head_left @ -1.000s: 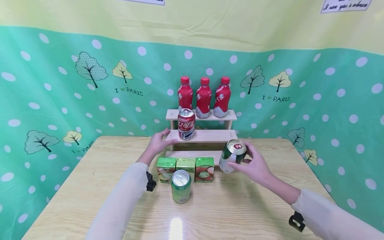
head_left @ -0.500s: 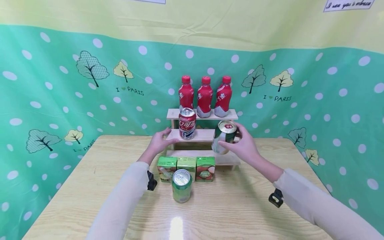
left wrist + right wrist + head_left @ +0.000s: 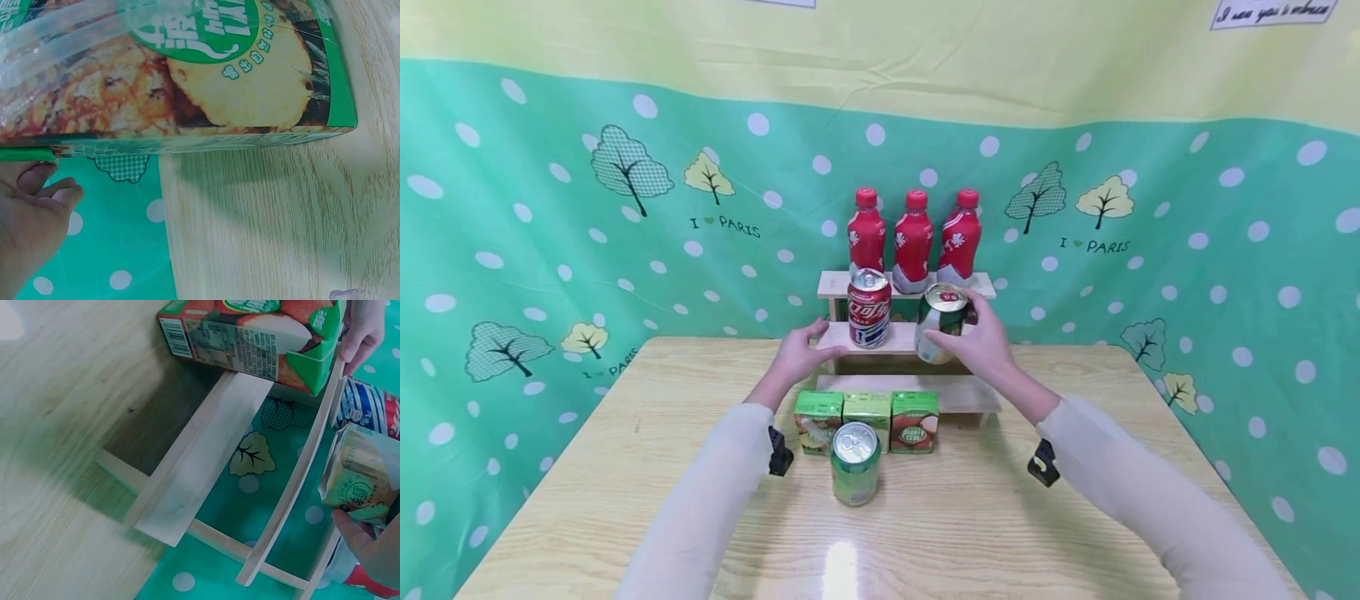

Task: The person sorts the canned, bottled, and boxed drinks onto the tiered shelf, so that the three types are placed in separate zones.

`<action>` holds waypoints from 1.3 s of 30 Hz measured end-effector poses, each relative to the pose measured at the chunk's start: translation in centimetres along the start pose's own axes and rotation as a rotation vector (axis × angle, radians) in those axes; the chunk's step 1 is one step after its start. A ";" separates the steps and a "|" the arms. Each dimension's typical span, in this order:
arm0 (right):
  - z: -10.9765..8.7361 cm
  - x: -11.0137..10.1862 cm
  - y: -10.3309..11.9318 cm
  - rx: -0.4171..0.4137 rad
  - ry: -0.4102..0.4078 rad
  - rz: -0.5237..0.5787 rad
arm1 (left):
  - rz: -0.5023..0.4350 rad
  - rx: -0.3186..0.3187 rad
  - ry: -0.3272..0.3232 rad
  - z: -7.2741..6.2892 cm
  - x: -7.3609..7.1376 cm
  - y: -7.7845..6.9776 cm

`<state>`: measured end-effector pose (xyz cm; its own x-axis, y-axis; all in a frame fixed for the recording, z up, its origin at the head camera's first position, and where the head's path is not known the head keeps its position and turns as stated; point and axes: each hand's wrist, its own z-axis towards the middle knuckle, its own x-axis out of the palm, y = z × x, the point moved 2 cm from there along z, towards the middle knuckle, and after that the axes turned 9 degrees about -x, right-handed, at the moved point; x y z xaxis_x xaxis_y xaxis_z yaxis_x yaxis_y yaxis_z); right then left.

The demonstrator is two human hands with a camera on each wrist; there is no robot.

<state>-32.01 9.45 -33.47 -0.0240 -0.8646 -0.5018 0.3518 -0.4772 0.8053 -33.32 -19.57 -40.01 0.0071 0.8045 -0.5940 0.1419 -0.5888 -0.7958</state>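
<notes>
My right hand holds a dark green and white drink can at the middle shelf of a small wooden three-step rack. Its bottom hangs in front of that shelf's edge in the head view; in the right wrist view the can appears gold-coloured, with a thumb against it. My left hand grips the left end of the same shelf. To the held can's left, a red cola can stands upright on the shelf. In the left wrist view, curled fingers of the left hand show beyond a pineapple juice carton.
Three red-capped bottles stand on the top shelf. Several green juice cartons line up before the bottom shelf, with a light green can upright on the table ahead of them. A patterned green cloth hangs behind.
My right hand has carried the dark green can up and leftward, from the right of the bottom shelf to the middle shelf. The left hand stays at the rack's left end.
</notes>
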 end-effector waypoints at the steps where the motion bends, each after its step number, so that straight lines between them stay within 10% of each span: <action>1: 0.2 0.2 0.0 0.005 -0.006 -0.002 | 0.000 -0.001 -0.001 0.0 0.0 0.0; 39: 3.4 5.8 -1.0 0.032 -0.332 -0.076 | 0.009 0.005 -0.002 -0.1 0.1 0.0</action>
<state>-35.68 4.35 -36.13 -0.3546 -0.8278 -0.4348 0.3079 -0.5424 0.7817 -33.23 -19.50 -39.99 0.0064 0.7991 -0.6012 0.1368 -0.5963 -0.7911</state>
